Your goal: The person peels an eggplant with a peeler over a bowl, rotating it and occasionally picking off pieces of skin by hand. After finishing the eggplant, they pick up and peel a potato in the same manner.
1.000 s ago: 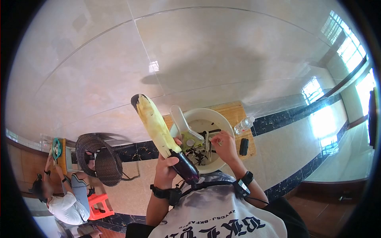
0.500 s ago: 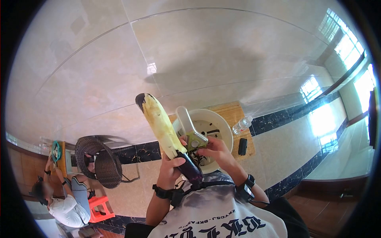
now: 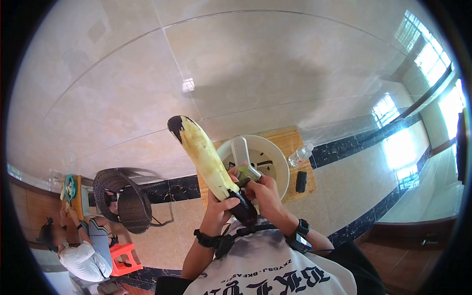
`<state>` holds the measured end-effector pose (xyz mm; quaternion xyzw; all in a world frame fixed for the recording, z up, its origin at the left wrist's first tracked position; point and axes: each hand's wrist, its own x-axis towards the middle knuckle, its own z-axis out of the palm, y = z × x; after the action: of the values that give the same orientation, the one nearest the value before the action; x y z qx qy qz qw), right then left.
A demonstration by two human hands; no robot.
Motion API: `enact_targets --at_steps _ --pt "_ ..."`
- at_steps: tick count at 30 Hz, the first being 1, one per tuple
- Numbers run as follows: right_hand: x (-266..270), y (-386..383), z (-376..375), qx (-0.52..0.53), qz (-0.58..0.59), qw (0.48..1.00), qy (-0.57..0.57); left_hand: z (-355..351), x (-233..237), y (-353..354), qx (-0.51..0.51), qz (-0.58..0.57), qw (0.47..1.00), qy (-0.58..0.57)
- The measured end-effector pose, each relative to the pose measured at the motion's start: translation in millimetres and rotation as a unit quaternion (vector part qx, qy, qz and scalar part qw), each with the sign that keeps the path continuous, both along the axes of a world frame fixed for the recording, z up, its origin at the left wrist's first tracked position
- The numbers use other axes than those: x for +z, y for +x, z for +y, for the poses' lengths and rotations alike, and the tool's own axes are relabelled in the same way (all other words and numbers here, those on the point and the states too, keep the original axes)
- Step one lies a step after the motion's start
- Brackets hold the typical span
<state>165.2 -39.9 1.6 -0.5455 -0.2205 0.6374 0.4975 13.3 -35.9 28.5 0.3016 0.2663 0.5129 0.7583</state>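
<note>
My left hand (image 3: 219, 205) is wrapped round the lower part of a long eggplant (image 3: 202, 153). Most of its length is peeled pale; dark skin stays at the upper tip and the lower end. Close beside it, my right hand (image 3: 267, 195) has its fingers closed at the head of a peeler (image 3: 241, 153), which has a pale looped handle and a green part. The peeler's blade is hidden by the fingers. Under both hands stands a white basin (image 3: 282, 160) with dark strips of peel (image 3: 266, 162) inside.
The basin is on a wooden table (image 3: 289, 139) with a clear bottle (image 3: 301, 155) and a small black object (image 3: 301, 182). To the left are a wicker chair (image 3: 133, 209), a red stool (image 3: 124, 259) and a person (image 3: 86, 255) working at a teal basket (image 3: 70, 186).
The peeler's handle has shifted right and slightly down, and my right fingers have closed in at its head. The eggplant's lower end has swung a little to the right.
</note>
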Motion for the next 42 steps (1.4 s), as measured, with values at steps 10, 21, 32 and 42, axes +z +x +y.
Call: enact_targets --at_steps 10,21,32,42 --pt "6 26 -5 0.089 0.166 0.977 0.099 3 -15 1 0.017 -0.055 0.998 -0.017" --pt "0 26 -5 0.153 0.049 0.973 0.167 3 -7 -4 0.03 -0.047 0.998 -0.019" --pt "-5 27 -7 0.153 0.005 0.974 0.169 2 -5 -3 0.02 -0.051 0.998 -0.016" --pt "-9 29 -7 0.183 -0.013 0.969 0.164 0 -1 -5 0.032 -0.038 0.999 -0.021"
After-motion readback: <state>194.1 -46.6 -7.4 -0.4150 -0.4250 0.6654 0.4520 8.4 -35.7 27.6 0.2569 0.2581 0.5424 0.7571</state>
